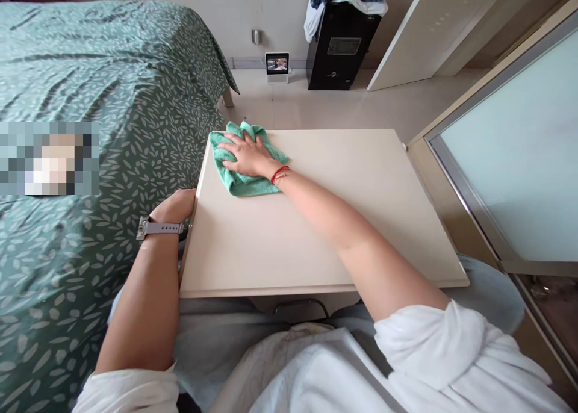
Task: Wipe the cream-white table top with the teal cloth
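green cloth point(246, 187) lies creased at the far left corner of the pale tabletop point(253, 244), under the right hand point(246, 155), whose fingers are spread wide over it. the left hand point(176, 205) bends at the left edge, fingers hidden, so its grip cannot be told.

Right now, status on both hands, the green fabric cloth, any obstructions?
Right hand spread flat on green fabric cloth, far left corner of cream rectangular tabletop. Left hand at tabletop's left edge, fingers hidden. Right forearm crosses above tabletop.
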`<control>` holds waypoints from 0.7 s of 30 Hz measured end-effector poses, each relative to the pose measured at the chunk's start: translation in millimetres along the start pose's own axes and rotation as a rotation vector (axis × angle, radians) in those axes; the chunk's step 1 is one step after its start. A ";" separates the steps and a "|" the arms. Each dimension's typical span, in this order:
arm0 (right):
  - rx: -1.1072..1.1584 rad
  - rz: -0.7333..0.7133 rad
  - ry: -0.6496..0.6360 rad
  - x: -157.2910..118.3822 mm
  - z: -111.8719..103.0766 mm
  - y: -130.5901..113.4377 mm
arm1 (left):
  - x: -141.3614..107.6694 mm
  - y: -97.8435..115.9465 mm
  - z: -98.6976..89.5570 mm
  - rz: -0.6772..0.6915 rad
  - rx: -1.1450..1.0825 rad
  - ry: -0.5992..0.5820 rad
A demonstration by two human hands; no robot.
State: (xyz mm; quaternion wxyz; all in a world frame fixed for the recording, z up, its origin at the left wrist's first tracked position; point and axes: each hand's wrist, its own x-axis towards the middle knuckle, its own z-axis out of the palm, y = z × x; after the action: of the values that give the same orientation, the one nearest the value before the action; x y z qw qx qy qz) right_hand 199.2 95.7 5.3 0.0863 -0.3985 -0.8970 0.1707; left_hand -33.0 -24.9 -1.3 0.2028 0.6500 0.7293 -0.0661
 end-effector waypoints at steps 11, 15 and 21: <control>-0.044 0.136 0.040 11.5 -15.0 -6.0 | 7.2 -10.9 1.0 0.016 0.022 -0.073; -0.093 0.108 0.036 0.4 -6.8 -11.3 | 11.5 -16.4 5.3 0.015 0.012 -0.050; -0.071 0.019 0.024 -50.7 9.1 -32.9 | 14.9 -18.3 4.9 0.024 -0.002 -0.062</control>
State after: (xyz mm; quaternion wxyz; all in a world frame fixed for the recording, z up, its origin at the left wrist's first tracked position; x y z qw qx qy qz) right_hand 207.9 35.3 8.2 0.0812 -0.4116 -0.8976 0.1349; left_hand -50.9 -15.6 -14.5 0.2265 0.6561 0.7150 -0.0832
